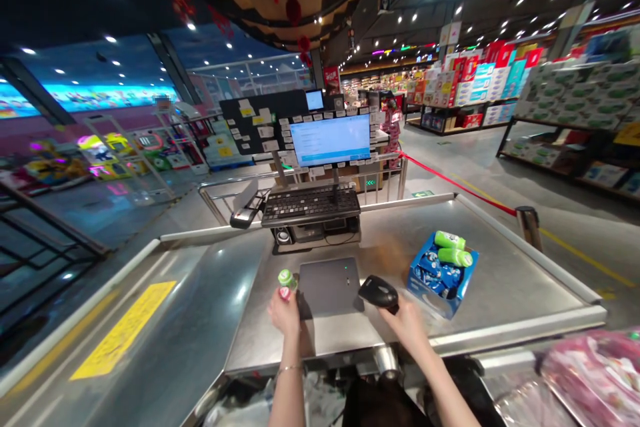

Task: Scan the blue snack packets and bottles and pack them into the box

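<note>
Fingers clamped, our left hand (284, 317) on a small green bottle (286, 280), our right hand (407, 328) on a black barcode scanner (379, 292), beside a blue carton (443, 275)

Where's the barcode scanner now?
In the head view, the black handheld barcode scanner sits in the right hand, between the grey scan plate and the blue box.
</note>
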`<act>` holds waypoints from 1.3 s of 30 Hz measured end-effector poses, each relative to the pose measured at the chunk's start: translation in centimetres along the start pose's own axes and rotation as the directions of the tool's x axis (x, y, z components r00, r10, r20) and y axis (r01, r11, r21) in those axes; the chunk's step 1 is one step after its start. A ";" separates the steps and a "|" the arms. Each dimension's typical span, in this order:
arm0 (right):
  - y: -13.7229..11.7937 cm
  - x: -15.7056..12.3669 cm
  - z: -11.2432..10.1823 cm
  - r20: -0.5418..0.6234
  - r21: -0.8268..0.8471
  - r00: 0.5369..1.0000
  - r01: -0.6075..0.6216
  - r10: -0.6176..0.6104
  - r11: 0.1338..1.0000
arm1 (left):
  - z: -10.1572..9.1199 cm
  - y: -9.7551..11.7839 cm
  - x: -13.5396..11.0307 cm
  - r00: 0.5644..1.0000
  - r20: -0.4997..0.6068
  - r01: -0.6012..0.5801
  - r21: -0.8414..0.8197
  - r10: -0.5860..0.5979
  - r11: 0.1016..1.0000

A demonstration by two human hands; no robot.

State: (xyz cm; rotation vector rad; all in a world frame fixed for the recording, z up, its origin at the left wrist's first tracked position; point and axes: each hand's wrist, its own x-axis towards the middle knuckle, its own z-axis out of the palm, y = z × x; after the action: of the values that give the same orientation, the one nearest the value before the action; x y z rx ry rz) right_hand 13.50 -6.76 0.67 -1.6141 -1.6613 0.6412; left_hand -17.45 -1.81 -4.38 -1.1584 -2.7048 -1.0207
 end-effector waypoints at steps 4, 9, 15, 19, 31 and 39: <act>0.1 0.0 -0.4 -0.033 0.061 0.999 -0.020 0.022 0.998 | 0.0 -0.3 1.7 0.998 -0.015 -0.064 -0.060 0.063 0.996; 0.7 0.5 -2.3 -0.130 0.169 0.986 -0.077 0.100 0.983 | 0.4 4.6 -1.1 0.936 -0.238 -0.311 -0.221 0.259 0.924; 1.3 1.2 -6.1 -0.339 0.462 0.882 -0.148 0.328 0.874 | 2.6 15.2 -9.7 0.772 0.078 -0.367 -0.755 0.630 0.544; 1.9 1.3 -8.9 -0.381 0.645 0.802 -0.126 0.460 0.754 | 4.5 22.9 -14.9 0.472 0.173 -0.350 -0.864 0.865 0.363; 3.9 1.2 -13.2 -0.465 0.633 0.717 -0.142 0.520 0.761 | 8.9 34.0 -20.6 0.273 0.264 -0.259 -0.906 0.925 0.335; 5.7 1.2 -12.8 -0.506 0.376 0.720 -0.312 0.476 0.872 | 8.1 32.8 -18.0 0.609 0.447 0.227 -0.890 0.655 0.396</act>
State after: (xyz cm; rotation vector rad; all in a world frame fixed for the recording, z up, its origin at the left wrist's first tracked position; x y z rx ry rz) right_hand 27.06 -6.77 4.32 -1.7486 -0.7387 0.4705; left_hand 18.79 8.10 2.80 -2.6194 -1.9653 -2.6138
